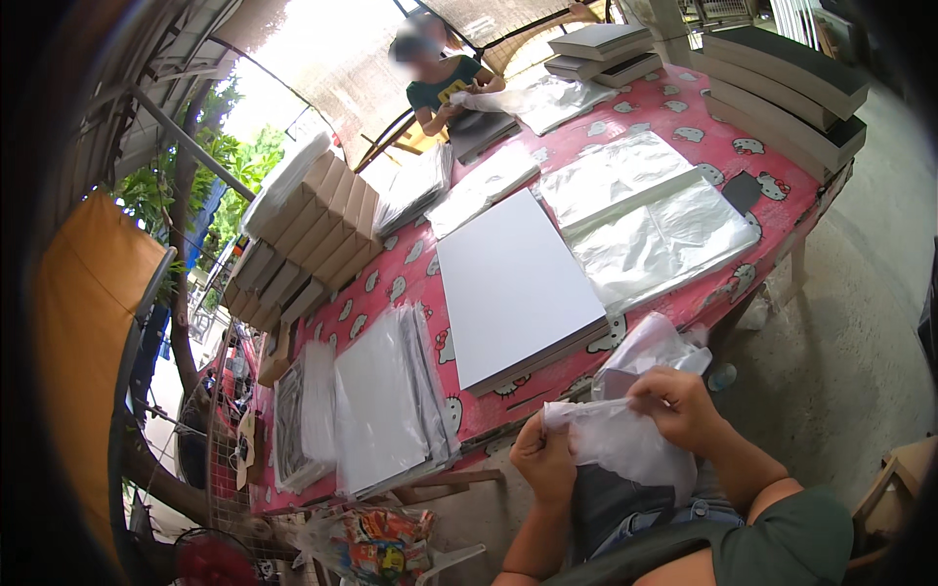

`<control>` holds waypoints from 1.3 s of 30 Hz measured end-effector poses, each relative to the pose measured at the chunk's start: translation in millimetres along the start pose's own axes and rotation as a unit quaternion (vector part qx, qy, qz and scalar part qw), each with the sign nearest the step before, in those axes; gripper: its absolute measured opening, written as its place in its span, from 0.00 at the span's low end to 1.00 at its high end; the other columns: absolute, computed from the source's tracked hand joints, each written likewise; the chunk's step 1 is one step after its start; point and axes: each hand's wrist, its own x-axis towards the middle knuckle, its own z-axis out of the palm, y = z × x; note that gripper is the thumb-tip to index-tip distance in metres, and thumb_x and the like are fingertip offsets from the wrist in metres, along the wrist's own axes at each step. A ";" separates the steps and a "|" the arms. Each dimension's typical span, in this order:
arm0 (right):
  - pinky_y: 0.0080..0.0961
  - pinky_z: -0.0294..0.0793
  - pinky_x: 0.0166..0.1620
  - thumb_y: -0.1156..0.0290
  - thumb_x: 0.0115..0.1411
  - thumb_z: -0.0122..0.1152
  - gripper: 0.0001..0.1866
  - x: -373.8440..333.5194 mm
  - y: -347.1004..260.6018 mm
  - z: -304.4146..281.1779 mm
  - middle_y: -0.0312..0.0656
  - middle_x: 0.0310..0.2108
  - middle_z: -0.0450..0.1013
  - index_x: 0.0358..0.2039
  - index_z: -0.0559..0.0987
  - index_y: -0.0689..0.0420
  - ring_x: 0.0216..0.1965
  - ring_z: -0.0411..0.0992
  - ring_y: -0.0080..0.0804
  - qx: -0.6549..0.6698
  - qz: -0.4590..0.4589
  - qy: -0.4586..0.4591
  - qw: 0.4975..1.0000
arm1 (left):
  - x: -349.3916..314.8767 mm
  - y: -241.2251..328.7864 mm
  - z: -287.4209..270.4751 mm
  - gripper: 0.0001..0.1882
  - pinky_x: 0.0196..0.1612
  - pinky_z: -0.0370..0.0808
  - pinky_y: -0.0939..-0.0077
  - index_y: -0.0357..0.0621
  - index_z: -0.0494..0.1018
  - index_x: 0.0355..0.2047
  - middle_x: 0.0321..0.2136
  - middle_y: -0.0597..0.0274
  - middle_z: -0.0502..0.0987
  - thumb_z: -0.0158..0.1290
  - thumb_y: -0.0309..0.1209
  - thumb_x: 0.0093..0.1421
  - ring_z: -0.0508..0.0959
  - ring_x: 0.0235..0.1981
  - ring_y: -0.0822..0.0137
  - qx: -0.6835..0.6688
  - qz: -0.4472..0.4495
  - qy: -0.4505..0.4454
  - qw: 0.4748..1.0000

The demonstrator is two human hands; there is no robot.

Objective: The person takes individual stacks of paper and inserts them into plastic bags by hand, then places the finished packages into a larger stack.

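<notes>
A thin, translucent plastic bag point(630, 439) hangs between my two hands, over my lap. My left hand point(547, 456) is closed on its left edge, fingers pinched together. At the upper right of the bag, my right hand point(676, 402) pinches the film between thumb and fingers. Part of the bag rises beyond my hands towards the table edge. Just past it on the table lies a thick stack of white sheets point(523, 288). To the right of that stack are flat piles of clear plastic bags point(655, 220).
A pink patterned cloth point(405, 283) covers the table. Bagged sheets point(381, 405) lie at the left, below stacked brown boxes point(322, 210). Dark-topped stacks point(782, 73) stand at the far right. Across the table, another person point(445, 88) handles plastic. A colourful bag point(381, 542) sits below.
</notes>
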 end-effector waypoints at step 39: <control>0.27 0.70 0.34 0.69 0.46 0.63 0.14 4.6 66.8 -7.7 0.45 0.28 0.73 0.30 0.75 0.66 0.29 0.72 0.33 0.548 0.099 -0.506 0.658 | 41.0 -48.5 -159.7 0.21 0.33 0.68 0.62 0.46 0.68 0.42 0.29 0.61 0.74 0.50 0.44 0.52 0.73 0.27 0.63 -0.620 -0.050 -0.409 0.668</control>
